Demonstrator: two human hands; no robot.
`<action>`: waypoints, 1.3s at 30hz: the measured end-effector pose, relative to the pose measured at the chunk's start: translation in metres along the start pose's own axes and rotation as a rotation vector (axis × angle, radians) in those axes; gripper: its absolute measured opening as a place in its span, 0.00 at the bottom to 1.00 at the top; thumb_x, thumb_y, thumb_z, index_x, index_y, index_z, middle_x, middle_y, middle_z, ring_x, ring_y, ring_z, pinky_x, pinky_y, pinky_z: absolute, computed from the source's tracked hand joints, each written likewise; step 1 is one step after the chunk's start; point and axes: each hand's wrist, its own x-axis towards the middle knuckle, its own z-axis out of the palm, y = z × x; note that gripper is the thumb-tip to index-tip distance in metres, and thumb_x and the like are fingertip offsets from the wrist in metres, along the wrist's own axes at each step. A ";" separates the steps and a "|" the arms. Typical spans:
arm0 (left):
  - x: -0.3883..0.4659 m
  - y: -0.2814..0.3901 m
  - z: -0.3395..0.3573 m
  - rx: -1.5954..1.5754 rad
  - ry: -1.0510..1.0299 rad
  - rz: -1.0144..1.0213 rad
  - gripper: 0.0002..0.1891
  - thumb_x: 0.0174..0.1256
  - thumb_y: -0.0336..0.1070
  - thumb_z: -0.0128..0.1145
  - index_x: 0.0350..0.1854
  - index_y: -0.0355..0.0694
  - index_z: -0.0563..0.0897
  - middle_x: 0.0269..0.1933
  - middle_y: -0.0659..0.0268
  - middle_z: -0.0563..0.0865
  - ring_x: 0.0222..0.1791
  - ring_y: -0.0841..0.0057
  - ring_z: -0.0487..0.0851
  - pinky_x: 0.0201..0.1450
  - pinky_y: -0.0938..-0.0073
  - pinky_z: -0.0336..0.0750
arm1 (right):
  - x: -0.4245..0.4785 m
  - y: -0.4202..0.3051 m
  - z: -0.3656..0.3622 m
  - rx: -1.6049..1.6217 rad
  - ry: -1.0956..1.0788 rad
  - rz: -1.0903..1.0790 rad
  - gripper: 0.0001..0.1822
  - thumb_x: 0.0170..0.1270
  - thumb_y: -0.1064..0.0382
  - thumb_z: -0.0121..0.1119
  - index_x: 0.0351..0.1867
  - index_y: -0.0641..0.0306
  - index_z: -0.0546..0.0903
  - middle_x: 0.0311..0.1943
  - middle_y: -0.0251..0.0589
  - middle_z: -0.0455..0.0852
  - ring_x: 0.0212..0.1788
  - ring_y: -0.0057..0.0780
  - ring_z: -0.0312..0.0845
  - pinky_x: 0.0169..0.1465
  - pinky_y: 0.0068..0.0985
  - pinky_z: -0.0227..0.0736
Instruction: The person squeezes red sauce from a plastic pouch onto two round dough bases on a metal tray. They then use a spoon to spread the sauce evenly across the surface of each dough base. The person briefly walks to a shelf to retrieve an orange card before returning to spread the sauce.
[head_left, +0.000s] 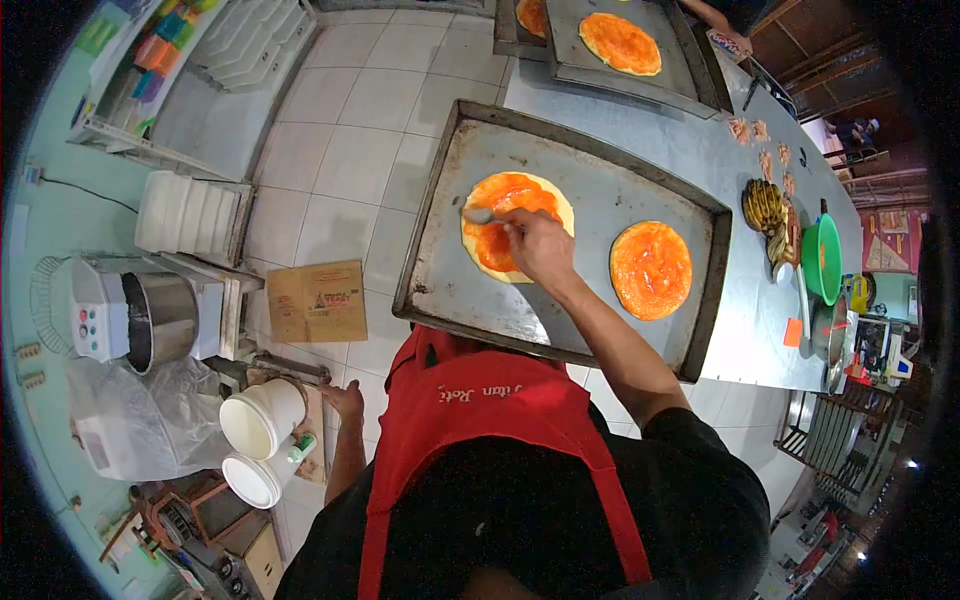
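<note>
My right hand (538, 244) is closed around the handle of a metal spoon (478, 216), whose bowl touches the orange-red sauce on a flat round of dough (566, 217). A second dough round (651, 270), covered with the same sauce, lies to the right. Both rest on a large worn metal baking tray (450, 285) with raised sides. Away from the tray, at the lower left, my left hand (345, 401) hangs beside a low wooden stand, its fingers apart and nothing seen in it.
On the metal table (757, 315) are more trays (675, 82) with sauced dough, a bunch of bananas (763, 205) and a green basin (822, 259). Another person's hand (739, 43) shows behind. A stand mixer (161, 315), white buckets (259, 420) and flat cardboard (317, 302) are left.
</note>
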 end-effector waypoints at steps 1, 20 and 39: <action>-0.005 0.022 -0.003 -0.040 -0.015 -0.017 0.40 0.51 0.28 0.70 0.68 0.29 0.64 0.61 0.36 0.72 0.62 0.41 0.71 0.69 0.42 0.65 | 0.000 0.002 0.002 -0.030 -0.053 -0.002 0.09 0.71 0.55 0.67 0.49 0.46 0.91 0.40 0.46 0.90 0.40 0.48 0.89 0.43 0.44 0.84; -0.029 0.050 -0.002 -0.106 -0.092 -0.099 0.41 0.53 0.27 0.70 0.69 0.33 0.63 0.65 0.37 0.69 0.64 0.43 0.70 0.70 0.45 0.66 | -0.038 0.035 -0.019 0.044 -0.043 -0.146 0.09 0.68 0.58 0.66 0.47 0.48 0.91 0.37 0.43 0.89 0.38 0.47 0.88 0.40 0.46 0.83; 0.014 0.085 -0.008 0.051 -0.240 0.152 0.41 0.56 0.28 0.70 0.72 0.33 0.62 0.64 0.34 0.71 0.65 0.41 0.70 0.70 0.42 0.65 | -0.114 0.068 -0.031 0.085 0.277 0.046 0.09 0.70 0.63 0.66 0.49 0.51 0.90 0.35 0.44 0.86 0.34 0.47 0.87 0.36 0.44 0.83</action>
